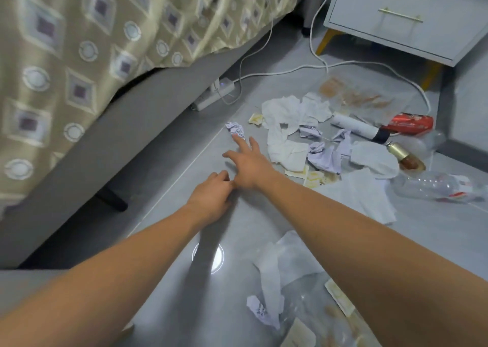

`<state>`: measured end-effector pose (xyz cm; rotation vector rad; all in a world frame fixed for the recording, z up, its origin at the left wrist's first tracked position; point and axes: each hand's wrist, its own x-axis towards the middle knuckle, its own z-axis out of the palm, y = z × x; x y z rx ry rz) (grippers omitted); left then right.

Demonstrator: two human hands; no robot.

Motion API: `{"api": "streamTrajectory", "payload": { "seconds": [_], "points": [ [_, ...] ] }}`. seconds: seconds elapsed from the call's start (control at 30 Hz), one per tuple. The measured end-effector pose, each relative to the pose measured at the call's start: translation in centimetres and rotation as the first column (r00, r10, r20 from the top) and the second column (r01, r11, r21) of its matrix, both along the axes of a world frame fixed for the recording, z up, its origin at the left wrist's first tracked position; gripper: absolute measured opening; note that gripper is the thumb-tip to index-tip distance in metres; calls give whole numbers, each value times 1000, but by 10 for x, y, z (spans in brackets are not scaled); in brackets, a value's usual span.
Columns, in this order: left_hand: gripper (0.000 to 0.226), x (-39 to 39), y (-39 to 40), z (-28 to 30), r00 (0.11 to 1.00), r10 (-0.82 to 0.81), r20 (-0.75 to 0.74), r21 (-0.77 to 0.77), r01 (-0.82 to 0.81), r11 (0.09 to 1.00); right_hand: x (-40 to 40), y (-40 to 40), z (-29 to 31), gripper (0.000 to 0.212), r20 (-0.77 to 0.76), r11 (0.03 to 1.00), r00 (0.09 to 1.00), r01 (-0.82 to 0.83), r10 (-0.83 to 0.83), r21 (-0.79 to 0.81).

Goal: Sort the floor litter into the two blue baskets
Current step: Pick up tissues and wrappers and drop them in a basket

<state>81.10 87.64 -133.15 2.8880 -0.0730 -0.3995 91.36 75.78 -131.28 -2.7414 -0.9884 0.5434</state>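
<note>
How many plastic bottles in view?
2 clearly: one clear bottle lying at the right edge of the pile, and another clear bottle below the red can. More may be hidden under the tissues.

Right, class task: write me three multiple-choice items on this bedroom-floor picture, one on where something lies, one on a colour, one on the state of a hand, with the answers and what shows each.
1. Where does the power strip lie?
A. on the floor by the bed base
B. on the nightstand
C. on top of the tissues

2. What colour is the crushed can?
A. green
B. red
C. blue

3. How is the right hand?
A. gripping a bottle
B. clenched in a fist
C. fingers spread, reaching toward a crumpled paper ball

Answers:
1 A, it sits against the grey bed base with white cables running from it.
2 B, its side is red.
3 C, its fingers are straight and hold nothing.
</note>
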Motion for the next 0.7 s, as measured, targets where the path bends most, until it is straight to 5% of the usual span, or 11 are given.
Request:
{"api": "streamTrajectory", "payload": {
  "seconds": [0.13, 0.27, 0.5, 0.7],
  "points": [
    [30, -5, -3, 0, 1000, 2, -18, 6, -2, 1000, 7, -6, -7, 65, -8, 987, 1000, -31, 30, -159],
    [34, -6, -5, 2, 999, 8, -34, -13, -8, 1000, 1, -37, -16, 36, 117, 994, 993, -4, 16, -106],
    [41, 10, -29, 37, 997, 27, 66, -166, -16, 986, -33, -116, 7, 34, 177, 941, 960, 157, -217, 300],
    [46, 19, -123, 103, 978, -144, 149, -295, 183, 938, -107, -272, 88, 31, 195, 756, 778, 465, -598, 461]
  ]
}}
